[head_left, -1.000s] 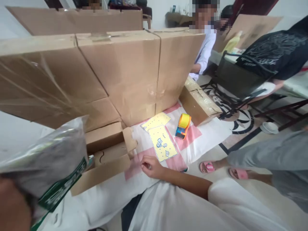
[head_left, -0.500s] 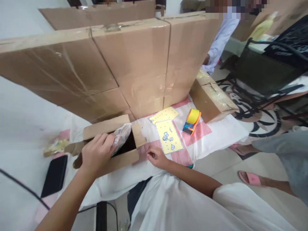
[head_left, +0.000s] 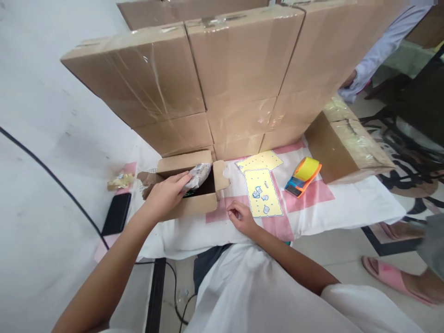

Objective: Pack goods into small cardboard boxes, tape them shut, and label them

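1. A plastic packet is held by the left hand, fingers curled around its near end, at the mouth of a small open box.
2. The packet is tilted into the box, its far end inside the dark opening, its near end at the box's left rim.
3. The box is set on a white and pink cloth, one flap turned out to the right.
4. The right hand is rested on the cloth just right of the box, its fingers loosely curled; whether anything is pinched in it cannot be told.
5. Two yellow sheets are laid beside the right hand, a few small pale pieces lying on the nearer one.
6. A tape dispenser with a yellow roll is seen to the right of the sheets, apart from them.
7. A wall of large taped cartons is stacked behind the box, and a smaller carton is placed at the right end of the cloth.
8. A black phone is laid left of the box, with a crumpled wrapper just beyond it.
9. Another person's sleeve is seen past the cartons, and a foot in a pink sandal on the floor at lower right.
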Motion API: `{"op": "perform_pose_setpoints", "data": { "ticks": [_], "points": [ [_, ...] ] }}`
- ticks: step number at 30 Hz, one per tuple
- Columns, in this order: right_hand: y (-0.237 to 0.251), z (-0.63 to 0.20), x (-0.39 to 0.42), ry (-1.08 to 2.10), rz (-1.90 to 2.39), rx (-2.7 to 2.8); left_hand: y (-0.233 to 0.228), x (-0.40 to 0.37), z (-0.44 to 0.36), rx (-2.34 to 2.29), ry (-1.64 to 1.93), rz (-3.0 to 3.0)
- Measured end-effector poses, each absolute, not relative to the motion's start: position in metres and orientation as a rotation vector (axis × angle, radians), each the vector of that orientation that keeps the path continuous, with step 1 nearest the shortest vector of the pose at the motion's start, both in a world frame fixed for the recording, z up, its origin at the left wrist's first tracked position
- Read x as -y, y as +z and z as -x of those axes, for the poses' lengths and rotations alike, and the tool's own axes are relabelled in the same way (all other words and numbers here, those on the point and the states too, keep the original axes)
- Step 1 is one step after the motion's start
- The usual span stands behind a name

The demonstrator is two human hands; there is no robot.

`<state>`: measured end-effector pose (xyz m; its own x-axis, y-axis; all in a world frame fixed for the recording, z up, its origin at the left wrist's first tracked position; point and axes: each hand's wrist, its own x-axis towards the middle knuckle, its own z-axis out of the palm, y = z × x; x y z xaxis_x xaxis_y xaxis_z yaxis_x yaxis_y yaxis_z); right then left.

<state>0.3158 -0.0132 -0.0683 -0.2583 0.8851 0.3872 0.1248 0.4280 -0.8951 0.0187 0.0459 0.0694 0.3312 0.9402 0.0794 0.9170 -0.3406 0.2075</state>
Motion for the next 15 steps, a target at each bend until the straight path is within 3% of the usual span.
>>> {"op": "perform_pose_setpoints", "data": {
  "ticks": [5,9,12,15],
  "points": [
    [-0.068,-0.315,0.014,0.958,0.904,1.671,0.061,-0.068,-0.019,-1.298,0.034,-2.31],
    [-0.063,-0.316,0.013,0.933,0.894,1.639,0.058,-0.073,-0.021,-1.272,0.084,-2.24],
    [-0.05,-0.319,0.004,0.91,0.87,1.591,0.066,-0.052,-0.019,-1.482,0.304,-2.361],
    [-0.03,-0.32,-0.016,0.958,0.828,1.557,0.066,-0.017,-0.005,-1.941,0.939,-2.362]
  ]
}}
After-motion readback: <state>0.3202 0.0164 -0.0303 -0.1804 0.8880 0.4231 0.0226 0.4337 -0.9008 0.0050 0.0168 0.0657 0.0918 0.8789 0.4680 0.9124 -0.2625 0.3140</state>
